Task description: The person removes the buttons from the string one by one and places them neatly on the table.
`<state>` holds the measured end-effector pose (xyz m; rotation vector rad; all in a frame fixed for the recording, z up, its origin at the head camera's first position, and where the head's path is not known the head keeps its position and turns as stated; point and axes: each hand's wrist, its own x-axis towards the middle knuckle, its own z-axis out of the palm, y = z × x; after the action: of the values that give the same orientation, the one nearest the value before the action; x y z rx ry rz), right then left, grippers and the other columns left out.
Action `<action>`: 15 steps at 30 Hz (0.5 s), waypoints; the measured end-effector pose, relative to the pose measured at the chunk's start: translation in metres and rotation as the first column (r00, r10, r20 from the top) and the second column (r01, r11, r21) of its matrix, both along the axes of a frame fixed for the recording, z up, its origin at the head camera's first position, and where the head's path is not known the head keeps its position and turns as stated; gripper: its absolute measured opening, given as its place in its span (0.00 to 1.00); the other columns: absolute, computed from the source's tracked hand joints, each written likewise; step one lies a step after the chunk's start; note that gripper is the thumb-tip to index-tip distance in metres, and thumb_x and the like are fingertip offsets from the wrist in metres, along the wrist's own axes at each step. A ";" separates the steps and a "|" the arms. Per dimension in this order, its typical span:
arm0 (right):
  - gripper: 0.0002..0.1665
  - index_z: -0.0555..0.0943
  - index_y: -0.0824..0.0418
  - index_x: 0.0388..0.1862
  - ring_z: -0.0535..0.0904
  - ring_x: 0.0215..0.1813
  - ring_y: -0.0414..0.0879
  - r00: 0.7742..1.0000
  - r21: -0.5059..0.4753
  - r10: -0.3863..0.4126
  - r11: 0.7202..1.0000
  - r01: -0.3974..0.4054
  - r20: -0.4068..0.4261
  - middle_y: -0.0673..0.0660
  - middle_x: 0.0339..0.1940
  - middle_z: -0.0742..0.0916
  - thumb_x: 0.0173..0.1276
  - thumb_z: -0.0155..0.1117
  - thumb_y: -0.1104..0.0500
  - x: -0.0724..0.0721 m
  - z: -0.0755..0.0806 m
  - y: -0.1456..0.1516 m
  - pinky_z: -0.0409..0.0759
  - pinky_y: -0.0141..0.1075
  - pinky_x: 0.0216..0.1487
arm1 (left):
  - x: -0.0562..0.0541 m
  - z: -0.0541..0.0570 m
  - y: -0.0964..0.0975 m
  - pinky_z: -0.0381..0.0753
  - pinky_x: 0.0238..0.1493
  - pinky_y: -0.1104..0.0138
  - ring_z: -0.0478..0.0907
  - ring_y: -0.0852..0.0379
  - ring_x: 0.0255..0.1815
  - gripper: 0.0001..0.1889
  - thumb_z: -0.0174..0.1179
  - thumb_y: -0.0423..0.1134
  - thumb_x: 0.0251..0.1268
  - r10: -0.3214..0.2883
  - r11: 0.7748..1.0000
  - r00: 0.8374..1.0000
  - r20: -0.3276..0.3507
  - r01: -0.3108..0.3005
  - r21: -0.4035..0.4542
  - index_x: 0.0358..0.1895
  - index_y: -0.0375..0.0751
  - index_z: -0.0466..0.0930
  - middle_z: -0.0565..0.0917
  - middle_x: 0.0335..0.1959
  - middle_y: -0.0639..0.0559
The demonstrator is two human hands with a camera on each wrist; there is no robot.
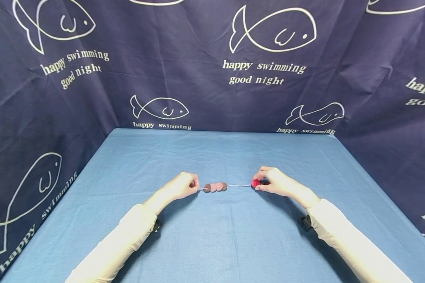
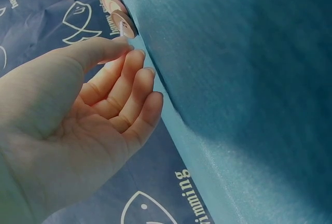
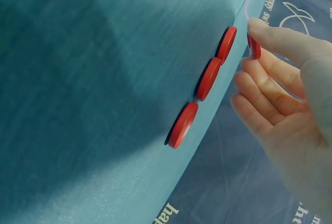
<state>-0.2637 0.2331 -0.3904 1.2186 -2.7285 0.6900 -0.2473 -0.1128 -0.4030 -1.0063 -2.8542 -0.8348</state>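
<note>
My left hand pinches a thin white string between thumb and forefinger, just left of a row of buttons. Two pink buttons lie between a brown button and another brown button on that string. Farther right, my right hand pinches a red button by its edge, where the string reaches it. In the right wrist view three red buttons lie on the cloth beside and below that hand; the hand mostly hides them from the head camera.
A blue cloth covers the table. Dark blue curtains with white fish prints stand behind and along both sides. Both forearms are in pale sleeves, with a dark device under the right wrist.
</note>
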 end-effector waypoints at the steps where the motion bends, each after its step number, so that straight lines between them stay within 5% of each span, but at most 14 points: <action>1: 0.11 0.84 0.62 0.37 0.78 0.34 0.46 1.000 -0.001 0.000 1.000 0.000 0.000 0.51 0.31 0.81 0.52 0.72 0.64 0.000 0.000 0.000 0.78 0.40 0.39 | 0.000 0.000 0.000 0.68 0.25 0.74 0.66 0.66 0.19 0.05 0.59 0.29 0.55 -0.001 1.000 1.000 -0.002 0.001 -0.001 0.24 0.41 0.78 0.76 0.17 0.55; 15: 0.12 0.83 0.63 0.37 0.79 0.34 0.43 0.999 0.003 -0.027 1.000 0.027 -0.026 0.51 0.30 0.83 0.52 0.71 0.63 0.003 0.001 0.004 0.78 0.37 0.39 | 0.001 0.002 0.001 0.68 0.25 0.75 0.66 0.66 0.20 0.05 0.58 0.29 0.55 0.009 1.000 1.000 0.001 -0.009 -0.016 0.24 0.41 0.77 0.76 0.17 0.56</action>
<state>-0.2603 0.2375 -0.3889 1.1813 -2.7206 0.6616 -0.2467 -0.1122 -0.4013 -0.9938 -2.8686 -0.8136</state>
